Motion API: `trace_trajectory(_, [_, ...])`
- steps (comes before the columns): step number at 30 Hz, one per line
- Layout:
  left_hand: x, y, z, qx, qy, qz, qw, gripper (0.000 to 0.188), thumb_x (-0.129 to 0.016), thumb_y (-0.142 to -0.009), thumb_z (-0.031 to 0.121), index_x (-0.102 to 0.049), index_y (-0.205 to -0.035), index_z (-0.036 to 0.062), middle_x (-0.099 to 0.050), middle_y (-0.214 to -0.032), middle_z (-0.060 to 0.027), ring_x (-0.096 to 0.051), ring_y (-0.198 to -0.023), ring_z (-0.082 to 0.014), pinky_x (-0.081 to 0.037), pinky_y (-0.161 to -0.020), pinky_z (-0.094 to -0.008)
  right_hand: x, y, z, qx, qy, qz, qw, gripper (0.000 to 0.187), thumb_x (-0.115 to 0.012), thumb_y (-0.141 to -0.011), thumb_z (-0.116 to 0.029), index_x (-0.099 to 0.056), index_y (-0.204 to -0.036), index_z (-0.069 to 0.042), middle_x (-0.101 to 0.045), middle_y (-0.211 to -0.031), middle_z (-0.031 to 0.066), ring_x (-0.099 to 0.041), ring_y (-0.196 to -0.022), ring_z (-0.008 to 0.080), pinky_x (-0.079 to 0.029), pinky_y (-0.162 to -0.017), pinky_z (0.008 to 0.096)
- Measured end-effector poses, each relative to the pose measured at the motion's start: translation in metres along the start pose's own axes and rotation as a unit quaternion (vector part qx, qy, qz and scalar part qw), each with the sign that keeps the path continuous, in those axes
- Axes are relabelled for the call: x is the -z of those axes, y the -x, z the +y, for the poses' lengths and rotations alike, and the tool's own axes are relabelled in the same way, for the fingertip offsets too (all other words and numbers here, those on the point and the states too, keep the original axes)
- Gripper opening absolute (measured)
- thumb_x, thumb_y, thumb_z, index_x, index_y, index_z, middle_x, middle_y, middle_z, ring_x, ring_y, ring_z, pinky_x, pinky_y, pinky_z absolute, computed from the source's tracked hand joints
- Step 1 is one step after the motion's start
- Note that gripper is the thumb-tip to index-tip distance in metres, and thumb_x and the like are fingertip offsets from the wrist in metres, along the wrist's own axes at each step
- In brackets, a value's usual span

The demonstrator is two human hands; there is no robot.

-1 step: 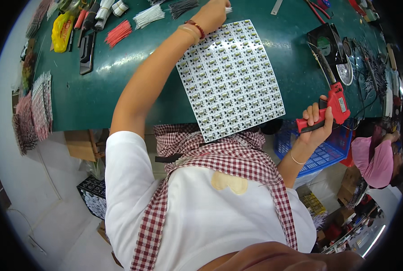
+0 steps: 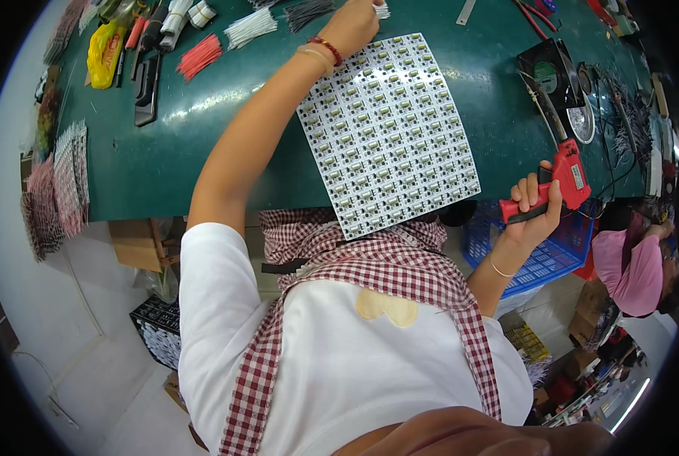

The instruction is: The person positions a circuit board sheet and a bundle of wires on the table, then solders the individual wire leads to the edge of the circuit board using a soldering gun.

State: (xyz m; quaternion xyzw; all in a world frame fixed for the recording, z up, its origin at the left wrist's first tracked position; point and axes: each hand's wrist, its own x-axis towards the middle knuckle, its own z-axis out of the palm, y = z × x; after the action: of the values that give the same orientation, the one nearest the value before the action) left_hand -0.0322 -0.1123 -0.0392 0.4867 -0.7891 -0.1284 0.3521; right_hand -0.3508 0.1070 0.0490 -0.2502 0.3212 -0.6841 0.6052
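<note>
A white panel of small circuit boards (image 2: 389, 137), with rows of identical parts, lies on the green table and juts past its near edge. My left hand (image 2: 355, 29) is beyond the panel's far left corner, its fingers curled beside a small bunch of white wires (image 2: 383, 11). The upper frame edge cuts off part of these fingers, so anything pinched in them is hidden. My right hand (image 2: 536, 205) is wrapped round the handle of a red soldering gun (image 2: 570, 176), right of the panel. The gun's nozzle points away toward a black stand (image 2: 551, 72).
Red wires (image 2: 199, 56), white wires (image 2: 251, 29) and dark wires (image 2: 309, 13) lie in bundles at the far left. A phone (image 2: 147, 90) and a yellow bag (image 2: 105, 53) are left of them. Below the table's right side stands a blue basket (image 2: 560, 247). Another person (image 2: 628, 266) sits far right.
My left hand has shifted slightly left, and more of the white wire bunch shows beside its fingers. The panel and my right hand with the soldering gun stay in place.
</note>
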Motion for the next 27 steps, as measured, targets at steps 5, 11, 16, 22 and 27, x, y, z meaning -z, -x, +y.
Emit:
trace_trajectory(5, [0.032,0.033,-0.005,0.231,0.508,-0.015,0.830,0.022,-0.052,-0.091,0.010,-0.052,-0.109,-0.0029,-0.053,-0.082,-0.0003,-0.049,-0.074,-0.0102,-0.044,-0.073,-0.0220,-0.003,-0.001,0.000,0.000,0.016,0.006,1.000,0.035,-0.045,-0.093,-0.024,-0.045,-0.115,0.004,-0.040,-0.058,0.0024,-0.040,-0.047,0.0102,-0.041,-0.054,0.0266])
trace_trajectory(11, [0.067,0.111,0.007,0.277,0.809,0.069,0.513,0.014,-0.052,-0.090,0.003,-0.051,-0.104,0.0009,-0.049,-0.093,-0.0073,-0.047,-0.084,-0.0152,-0.043,-0.078,-0.0260,-0.009,-0.004,0.007,-0.021,0.013,-0.016,1.000,0.035,-0.045,-0.093,-0.024,-0.045,-0.115,0.004,-0.039,-0.058,0.0023,-0.039,-0.047,0.0099,-0.041,-0.054,0.0266])
trace_trajectory(16, [0.094,0.175,0.020,0.307,0.853,0.161,0.391,0.009,-0.049,-0.091,0.001,-0.048,-0.100,0.0008,-0.046,-0.099,-0.0098,-0.046,-0.091,-0.0189,-0.043,-0.087,-0.0294,-0.015,-0.005,0.015,-0.050,0.023,-0.044,0.998,0.036,-0.045,-0.093,-0.025,-0.045,-0.115,0.004,-0.040,-0.058,0.0024,-0.039,-0.047,0.0100,-0.041,-0.055,0.0268])
trace_trajectory(22, [0.101,0.197,0.017,0.274,0.838,0.181,0.437,0.009,-0.043,-0.094,0.005,-0.049,-0.099,-0.0003,-0.050,-0.104,-0.0133,-0.049,-0.106,-0.0247,-0.039,-0.104,-0.0402,-0.027,-0.005,0.026,-0.081,0.012,-0.061,0.995,0.036,-0.045,-0.093,-0.025,-0.045,-0.116,0.004,-0.040,-0.059,0.0024,-0.039,-0.048,0.0101,-0.041,-0.055,0.0266])
trace_trajectory(27, [0.102,0.205,0.016,0.222,0.803,0.136,0.536,0.014,-0.043,-0.094,0.007,-0.047,-0.104,-0.0021,-0.054,-0.101,-0.0120,-0.051,-0.108,-0.0257,-0.036,-0.106,-0.0441,-0.032,0.006,0.022,-0.063,0.021,-0.055,0.996,0.036,-0.045,-0.093,-0.025,-0.045,-0.116,0.003,-0.040,-0.058,0.0026,-0.039,-0.047,0.0100,-0.040,-0.054,0.0261])
